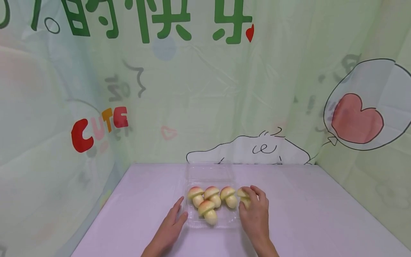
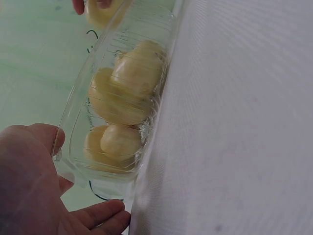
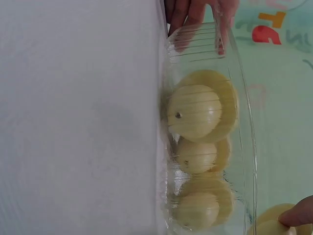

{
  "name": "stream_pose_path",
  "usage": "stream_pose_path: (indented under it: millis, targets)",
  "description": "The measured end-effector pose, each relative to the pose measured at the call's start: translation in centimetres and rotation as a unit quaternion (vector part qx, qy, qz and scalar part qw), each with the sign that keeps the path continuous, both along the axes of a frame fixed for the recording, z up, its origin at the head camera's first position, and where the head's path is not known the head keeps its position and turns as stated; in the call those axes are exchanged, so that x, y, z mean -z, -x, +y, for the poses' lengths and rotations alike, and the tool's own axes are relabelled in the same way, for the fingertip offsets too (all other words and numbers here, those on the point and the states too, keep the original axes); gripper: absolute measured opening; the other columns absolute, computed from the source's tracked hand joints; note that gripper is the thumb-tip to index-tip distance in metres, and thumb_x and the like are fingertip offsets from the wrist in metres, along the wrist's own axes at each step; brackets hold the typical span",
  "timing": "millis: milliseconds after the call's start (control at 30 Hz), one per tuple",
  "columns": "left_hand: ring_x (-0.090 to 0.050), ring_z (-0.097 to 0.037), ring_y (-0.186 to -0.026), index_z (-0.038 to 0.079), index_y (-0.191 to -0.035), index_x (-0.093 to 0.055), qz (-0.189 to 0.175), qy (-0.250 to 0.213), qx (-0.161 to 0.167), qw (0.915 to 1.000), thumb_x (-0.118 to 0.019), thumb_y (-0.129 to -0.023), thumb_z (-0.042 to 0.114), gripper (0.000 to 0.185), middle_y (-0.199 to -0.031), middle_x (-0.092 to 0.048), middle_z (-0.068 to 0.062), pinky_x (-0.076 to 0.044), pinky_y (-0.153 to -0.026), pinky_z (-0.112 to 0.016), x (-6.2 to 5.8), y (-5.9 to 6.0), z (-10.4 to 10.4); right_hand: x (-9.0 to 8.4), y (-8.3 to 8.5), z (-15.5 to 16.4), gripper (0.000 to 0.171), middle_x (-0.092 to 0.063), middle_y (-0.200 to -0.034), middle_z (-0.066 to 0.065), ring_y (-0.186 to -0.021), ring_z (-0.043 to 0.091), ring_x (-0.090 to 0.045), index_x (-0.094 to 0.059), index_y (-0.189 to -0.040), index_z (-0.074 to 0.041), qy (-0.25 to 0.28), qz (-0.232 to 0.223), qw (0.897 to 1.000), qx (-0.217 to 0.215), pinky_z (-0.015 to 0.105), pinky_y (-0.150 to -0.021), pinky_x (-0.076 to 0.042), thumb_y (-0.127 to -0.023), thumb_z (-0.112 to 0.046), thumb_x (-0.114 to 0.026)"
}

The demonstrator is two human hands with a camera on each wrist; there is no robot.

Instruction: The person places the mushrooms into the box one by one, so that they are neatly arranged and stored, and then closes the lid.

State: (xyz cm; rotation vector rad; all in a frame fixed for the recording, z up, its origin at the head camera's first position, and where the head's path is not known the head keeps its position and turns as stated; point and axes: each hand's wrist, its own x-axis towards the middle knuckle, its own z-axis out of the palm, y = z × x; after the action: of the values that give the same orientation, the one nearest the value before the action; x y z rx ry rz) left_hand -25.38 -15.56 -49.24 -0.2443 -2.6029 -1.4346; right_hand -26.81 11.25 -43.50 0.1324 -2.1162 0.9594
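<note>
A person's right hand (image 1: 255, 210) is curling its fingers round a toy mushroom (image 1: 244, 197) at the right edge of a clear plastic tray (image 1: 221, 222), which is sitting on a pale lilac bench (image 1: 321, 214) before a green printed backdrop (image 1: 205, 89). The right-hand grip is closing on that mushroom, fingertips lying over its cap; the right wrist view is showing one fingertip (image 3: 299, 215) pressing on it just outside the tray wall. The left hand (image 1: 170, 225) is lying with straight, relaxed fingers against the tray's left side, holding nothing, its thumb touching the rim.

Counted in the head view: five toy mushrooms in all, four lying in the tray and one in the right hand's grip at the tray's edge; one tray, with its clear hinged lid (image 1: 208, 173) lying open behind it; two hands.

The risks, as a judgement: the tray looks light and thin, so a sideways tug from the right hand could be dragging it across the smooth bench if the left hand is only resting there. The rounded cap may be slipping from a shallow fingertip grip. The mushrooms in the tray are lying loosely, touching one another, and a knock could be rolling them about.
</note>
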Motion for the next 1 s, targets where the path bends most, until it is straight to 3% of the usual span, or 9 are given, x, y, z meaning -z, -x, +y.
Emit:
stream_pose_path:
  millis: [367, 667, 1000]
  targets:
    - [-0.033, -0.039, -0.131, 0.023, -0.148, -0.025, 0.003, 0.003, 0.004, 1.0000, -0.043, -0.098, 0.042, 0.056, -0.140, -0.038, -0.024, -0.024, -0.103, -0.060, -0.1, 0.0, 0.0, 0.5, 0.0, -1.3, 0.050, -0.053, -0.116, 0.016, -0.101, 0.039, -0.049, -0.066, -0.101, -0.011, -0.040, 0.031, 0.997, -0.051, 0.049, -0.080, -0.043, -0.058, 0.012, -0.076]
    - [-0.033, -0.039, -0.131, 0.023, -0.148, -0.025, 0.002, 0.005, 0.002, 1.0000, -0.043, -0.098, 0.042, 0.056, -0.140, -0.038, -0.024, -0.025, -0.103, -0.060, -0.1, 0.0, 0.0, 0.9, -0.2, -1.9, 0.049, -0.054, -0.114, 0.014, -0.099, 0.037, -0.052, -0.066, -0.100, -0.012, -0.090, 0.022, 0.993, -0.071, 0.047, -0.077, -0.048, -0.058, 0.010, -0.077]
    - [-0.033, -0.040, -0.131, 0.023, -0.148, -0.025, -0.007, 0.009, -0.005, 0.9999, -0.042, -0.098, 0.042, 0.056, -0.140, -0.039, -0.023, -0.025, -0.103, -0.060, -0.1, 0.1, 0.0, 1.2, -0.2, -2.2, 0.046, -0.054, -0.114, 0.012, -0.097, 0.034, -0.053, -0.067, -0.099, -0.014, -0.110, -0.013, 0.990, -0.086, 0.042, -0.073, -0.049, -0.060, 0.008, -0.076]
